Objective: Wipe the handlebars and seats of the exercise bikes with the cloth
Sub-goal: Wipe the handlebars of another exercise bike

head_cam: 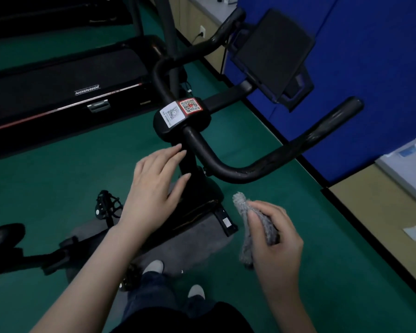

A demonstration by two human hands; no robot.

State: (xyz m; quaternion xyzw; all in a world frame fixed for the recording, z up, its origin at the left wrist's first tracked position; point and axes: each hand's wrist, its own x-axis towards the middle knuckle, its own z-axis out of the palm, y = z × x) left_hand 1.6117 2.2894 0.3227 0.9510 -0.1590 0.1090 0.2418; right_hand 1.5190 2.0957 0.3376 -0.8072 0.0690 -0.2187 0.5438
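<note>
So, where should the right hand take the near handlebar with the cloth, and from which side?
Probably at the bend of the handlebar, coming from the person's side: it is the part nearest the right hand, and the round tube lets the cloth wrap around. From there the tube runs free to its end.

Centre: handlebars [286,152], screen mount [271,51] beyond them to the far right. Far left: treadmill [65,75] on the floor [58,169]. Near, just left of the stem [190,162]: left hand [154,186]. Near right, apart from the handlebars: right hand [276,239] gripping cloth [241,205].
</note>
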